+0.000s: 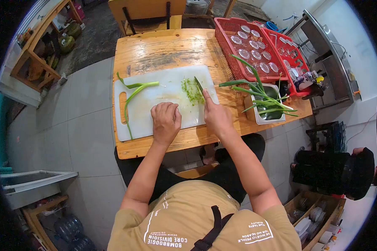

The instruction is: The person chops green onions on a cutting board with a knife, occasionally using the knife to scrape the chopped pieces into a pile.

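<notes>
In my right hand (217,117) is the handle of a knife (198,83). Its dark blade points away from me over the right part of a white cutting board (148,111). Finely chopped green onion (191,93) lies scattered just left of the blade. My left hand (166,122) rests at the board's near edge with its fingers curled in; nothing shows in it. To its left, a green onion stalk (139,88) with bent leaves lies across the board near the handle slot.
Right of the board stands a metal container (277,122) with whole green onions (262,94) sticking out over its rim. Behind it are red crates (224,44) holding several clear cups. All of this is on a wooden table (163,50). Another person in black (335,171) is at the right.
</notes>
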A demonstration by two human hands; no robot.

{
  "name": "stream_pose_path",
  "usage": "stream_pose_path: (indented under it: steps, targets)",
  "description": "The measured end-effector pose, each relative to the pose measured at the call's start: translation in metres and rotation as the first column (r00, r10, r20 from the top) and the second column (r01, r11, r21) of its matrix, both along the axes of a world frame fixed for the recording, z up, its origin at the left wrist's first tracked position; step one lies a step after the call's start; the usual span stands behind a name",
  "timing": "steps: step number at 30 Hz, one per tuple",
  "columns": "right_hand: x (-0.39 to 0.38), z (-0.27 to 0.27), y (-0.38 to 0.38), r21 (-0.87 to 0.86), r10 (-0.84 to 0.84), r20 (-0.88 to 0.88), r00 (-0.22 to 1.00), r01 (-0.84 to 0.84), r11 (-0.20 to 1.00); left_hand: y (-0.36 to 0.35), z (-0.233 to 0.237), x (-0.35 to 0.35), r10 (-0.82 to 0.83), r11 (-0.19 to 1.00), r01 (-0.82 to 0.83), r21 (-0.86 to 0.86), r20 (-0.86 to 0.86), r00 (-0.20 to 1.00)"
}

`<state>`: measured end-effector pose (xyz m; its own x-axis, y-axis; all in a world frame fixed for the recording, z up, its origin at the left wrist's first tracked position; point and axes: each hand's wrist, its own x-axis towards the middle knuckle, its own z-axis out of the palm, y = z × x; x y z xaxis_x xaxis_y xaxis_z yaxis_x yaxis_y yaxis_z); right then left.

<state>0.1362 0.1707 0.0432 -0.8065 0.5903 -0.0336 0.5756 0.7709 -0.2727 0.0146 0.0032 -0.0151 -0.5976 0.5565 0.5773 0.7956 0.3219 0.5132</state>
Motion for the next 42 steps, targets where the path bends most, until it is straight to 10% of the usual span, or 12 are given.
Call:
stream_pose_path:
  steps: [18,27,30,32,35,42]
  targets:
    - [0.039,-0.008,-0.031,0.038,0.023,0.034,0.999,-0.025,0.999,0.0,0.0,0.001,-0.027,1.0,0.027,-0.012,0.021,0.999]
    - [0.027,-0.038,-0.019,-0.236,-0.016,-0.172,0.985,-0.026,0.971,-0.002,0.001,0.001,-0.007,1.0,0.007,-0.002,-0.001,1.0]
    - [0.034,-0.067,-0.012,-0.132,0.055,-0.639,0.767,-0.181,0.975,-0.003,0.007,0.002,-0.068,0.997,0.069,-0.026,0.021,0.997]
    - [0.041,-0.045,-0.018,-0.855,-0.4,-0.311,0.862,-0.071,0.513,0.001,0.016,0.004,-0.114,0.993,0.115,-0.038,0.024,0.993]
    - [0.046,-0.02,-0.024,-0.953,-0.504,-0.25,0.827,-0.119,0.277,0.007,0.029,0.011,-0.243,0.965,0.241,-0.107,-0.003,0.97]
    - [0.04,-0.052,-0.027,-0.968,-0.569,-0.247,0.784,-0.177,0.176,0.027,0.028,0.016,-0.392,0.89,0.392,-0.232,0.047,0.919]
